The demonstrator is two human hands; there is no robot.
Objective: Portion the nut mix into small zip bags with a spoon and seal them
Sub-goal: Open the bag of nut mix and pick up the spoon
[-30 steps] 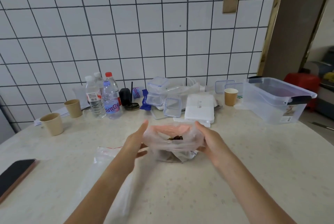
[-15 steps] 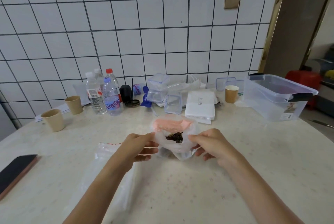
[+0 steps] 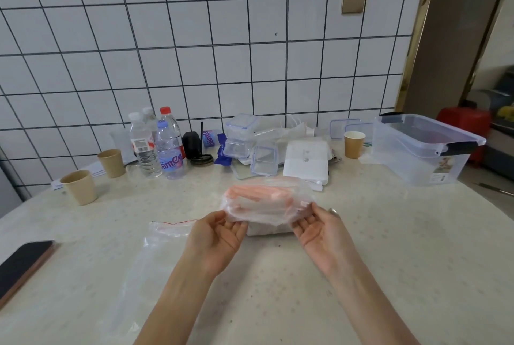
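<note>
Both hands pinch a stack of zip bags [image 3: 262,201], left hand [image 3: 216,236] and right hand [image 3: 322,230] at either end, just above the table [image 3: 389,261]. No spoon or filled bag shows, so portioning looks unstarted. A larger bag [image 3: 167,230] lies left. A bottle [image 3: 169,150] label reads partly "amer".

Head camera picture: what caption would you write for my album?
Both hands, left and right, hold a clear plastic bag above the table.
</note>
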